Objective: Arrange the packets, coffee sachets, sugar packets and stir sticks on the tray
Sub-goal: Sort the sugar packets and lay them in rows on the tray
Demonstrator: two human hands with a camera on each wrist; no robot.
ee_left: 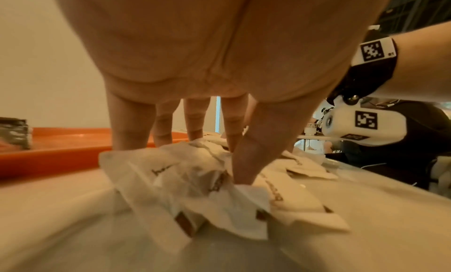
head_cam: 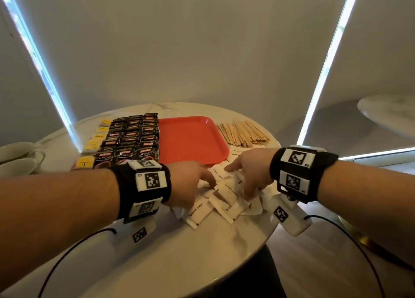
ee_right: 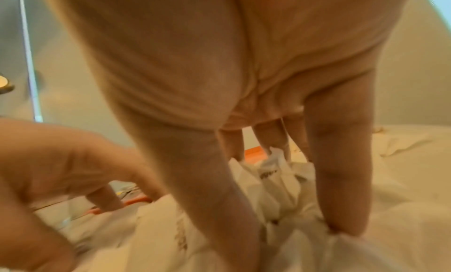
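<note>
A heap of white brown-sugar packets (head_cam: 226, 199) lies on the marble table (head_cam: 202, 253), just in front of the red tray (head_cam: 190, 138). My left hand (head_cam: 208, 183) presses its straight fingers and thumb into the heap's left side, and packets (ee_left: 195, 179) bunch up between them (ee_left: 219, 156). My right hand (head_cam: 244, 181) is spread over the right side, its fingertips down on the packets (ee_right: 275, 179). Black coffee sachets (head_cam: 132, 138) sit in rows left of the tray, with yellow packets (head_cam: 96, 140) beyond them. Wooden stir sticks (head_cam: 243, 132) are piled to the tray's right.
Two white cups (head_cam: 18, 160) stand at the table's far left. The table's rounded edge (head_cam: 269, 232) runs close by my right wrist. A second marble table (head_cam: 386, 111) stands at the back right. Black cables (head_cam: 67, 253) hang from both wrist units.
</note>
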